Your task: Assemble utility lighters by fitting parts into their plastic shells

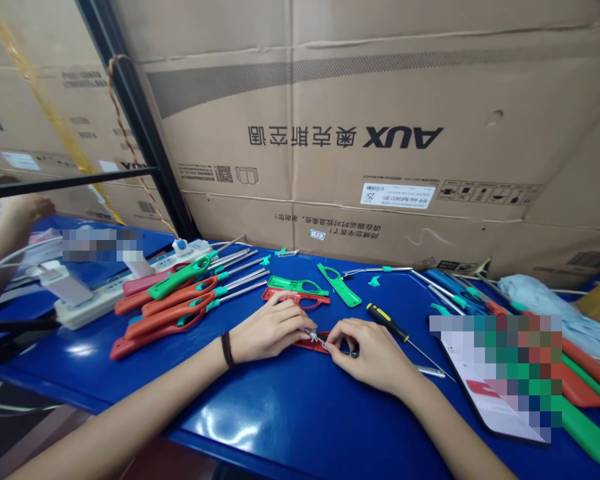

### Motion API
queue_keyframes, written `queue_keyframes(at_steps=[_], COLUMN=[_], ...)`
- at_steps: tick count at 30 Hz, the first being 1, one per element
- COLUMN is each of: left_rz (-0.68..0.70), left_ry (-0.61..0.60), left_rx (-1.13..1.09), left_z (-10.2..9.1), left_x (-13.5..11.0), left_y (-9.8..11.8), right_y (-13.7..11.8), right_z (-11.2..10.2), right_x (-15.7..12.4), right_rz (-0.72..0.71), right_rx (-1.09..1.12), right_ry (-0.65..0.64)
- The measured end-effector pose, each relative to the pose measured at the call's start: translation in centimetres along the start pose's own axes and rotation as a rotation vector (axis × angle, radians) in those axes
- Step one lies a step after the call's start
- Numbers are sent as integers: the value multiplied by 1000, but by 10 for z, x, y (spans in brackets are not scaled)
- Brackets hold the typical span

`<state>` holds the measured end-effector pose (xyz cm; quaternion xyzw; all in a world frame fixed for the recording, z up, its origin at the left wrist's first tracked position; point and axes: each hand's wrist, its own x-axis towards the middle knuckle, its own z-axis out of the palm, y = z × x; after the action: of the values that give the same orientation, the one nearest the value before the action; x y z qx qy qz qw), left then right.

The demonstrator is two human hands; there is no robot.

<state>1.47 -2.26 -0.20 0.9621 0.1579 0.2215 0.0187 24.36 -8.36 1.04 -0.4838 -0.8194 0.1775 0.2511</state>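
Note:
Both hands work over an opened red lighter handle shell (310, 343) lying on the blue table, with small metal and pale parts in it. My left hand (273, 328), wearing a dark wristband, reaches over the shell's left end, its fingers closed at a small pale part. My right hand (367, 350) pinches at the shell's right end; its fingertips hide what they hold. Just beyond lie a green shell half (300, 287) and a red shell half (303, 301), the left fingers close to the red one. Another green shell half (341, 285) lies farther right.
Long-nosed lighters (173, 313) lie piled at the left beside a power strip (105, 293). At the right are a yellow-black screwdriver (387, 322), a phone (485, 393) and more lighters (580, 380). Cardboard boxes (330, 80) stand behind. Another person's hand (27, 210) shows far left.

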Motion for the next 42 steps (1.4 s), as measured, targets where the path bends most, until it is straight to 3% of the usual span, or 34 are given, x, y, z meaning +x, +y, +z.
queue_keyframes(at_steps=[42], left_rz=[-9], left_ry=[-5], left_rx=[-3], left_z=[-1], left_x=[0], left_y=[1], right_y=[0], right_z=[0], right_x=[-1], right_rz=[-4], right_rx=[-16], right_ry=[4])
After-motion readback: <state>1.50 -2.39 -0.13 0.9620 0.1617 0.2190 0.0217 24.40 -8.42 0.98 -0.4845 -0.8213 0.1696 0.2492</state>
